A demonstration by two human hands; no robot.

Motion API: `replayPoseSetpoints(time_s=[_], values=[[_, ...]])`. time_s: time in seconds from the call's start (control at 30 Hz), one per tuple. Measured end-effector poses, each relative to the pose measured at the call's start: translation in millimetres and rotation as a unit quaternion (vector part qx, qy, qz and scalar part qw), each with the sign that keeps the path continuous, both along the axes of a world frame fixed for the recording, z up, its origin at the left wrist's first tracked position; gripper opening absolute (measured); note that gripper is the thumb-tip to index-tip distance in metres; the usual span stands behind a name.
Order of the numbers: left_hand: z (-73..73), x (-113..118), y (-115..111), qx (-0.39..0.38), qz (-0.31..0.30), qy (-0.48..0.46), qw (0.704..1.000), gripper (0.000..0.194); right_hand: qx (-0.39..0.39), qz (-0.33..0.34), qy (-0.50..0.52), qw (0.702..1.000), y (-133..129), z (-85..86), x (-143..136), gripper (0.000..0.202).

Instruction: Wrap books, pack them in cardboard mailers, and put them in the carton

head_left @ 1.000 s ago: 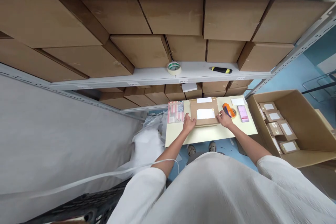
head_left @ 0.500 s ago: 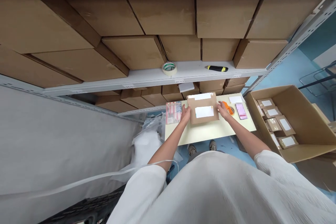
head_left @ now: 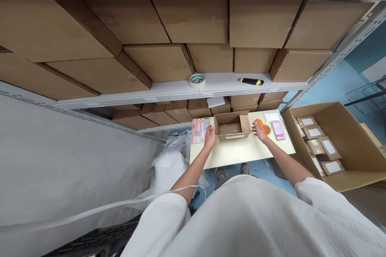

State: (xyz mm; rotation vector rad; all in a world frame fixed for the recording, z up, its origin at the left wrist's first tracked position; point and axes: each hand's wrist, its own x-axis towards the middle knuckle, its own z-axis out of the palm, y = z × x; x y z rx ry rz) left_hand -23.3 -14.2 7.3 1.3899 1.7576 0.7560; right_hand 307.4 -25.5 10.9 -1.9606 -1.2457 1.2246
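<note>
A small cardboard carton [head_left: 231,125] sits on the cream table, its open side facing up and its hollow inside showing. A white label strip shows along its near side. At the carton's left side is my left hand [head_left: 210,136], fingers stretched out beside the wall; whether they touch it I cannot tell. My right hand [head_left: 258,130] is open just off the carton's right side, fingers apart. Right beside that hand lies an orange tape dispenser [head_left: 262,125] with a roll of tape.
On the table [head_left: 238,152] lie a printed flag-pattern sheet [head_left: 200,130], a pink phone-like item [head_left: 278,129] and a white paper [head_left: 272,117]. A large carton [head_left: 362,160] of labelled parcels stands right. The shelf ahead holds boxes, a tape roll [head_left: 197,80] and a utility knife [head_left: 251,81].
The carton has turned from its labelled face showing to its open side up. Both hands have loosened from its sides, the right one moving slightly away.
</note>
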Motion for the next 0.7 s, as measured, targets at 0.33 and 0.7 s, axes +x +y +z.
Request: replayPoseSetpoints(time_s=[0.33,0.7], values=[[39.3,27.5,53.5,0.099,-0.26,0.08,0.957,0.044,0.168,0.303,-0.159,0.924,54.7,44.9,-46.5,0.044],[-6.8,-3.6,34.8,-0.014,-0.291,0.151,0.945,0.092,0.107,0.361,-0.385,0.842,43.4,49.2,-35.1,0.037]])
